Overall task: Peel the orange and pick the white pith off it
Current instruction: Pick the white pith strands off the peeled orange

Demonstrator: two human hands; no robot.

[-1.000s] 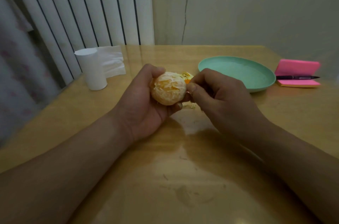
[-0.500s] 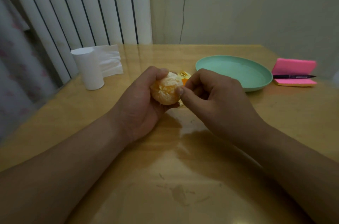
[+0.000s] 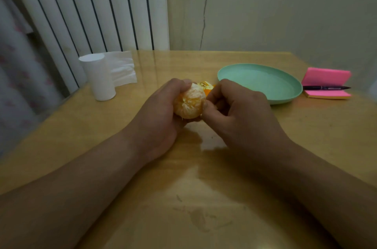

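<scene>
Nearest us, our forearms are resting on the glossy yellow-wood desk (image 3: 183, 197), and we are placing everything against the round mint-green plastic plate (image 3: 259, 81). Left of the plate and a little nearer to us, our left hand (image 3: 161, 114) is wrapping curled fingers around the small peeled orange (image 3: 189, 104), holding it just above the desk. Since a second ago the fruit has been rolled. The seam where its segments meet is now facing us, webbed with pale pith. Our right hand (image 3: 236, 114) is closing its fingers (image 3: 212, 95) and thumb in a pinch on the orange's plate-side edge. Whether a strand is caught between them is too small to tell. We are judging the peeling done and the pith-picking ongoing on a fresh patch. Torn orange peel scraps (image 3: 206, 85) are lying just behind the fruit, near the plate's left rim.
</scene>
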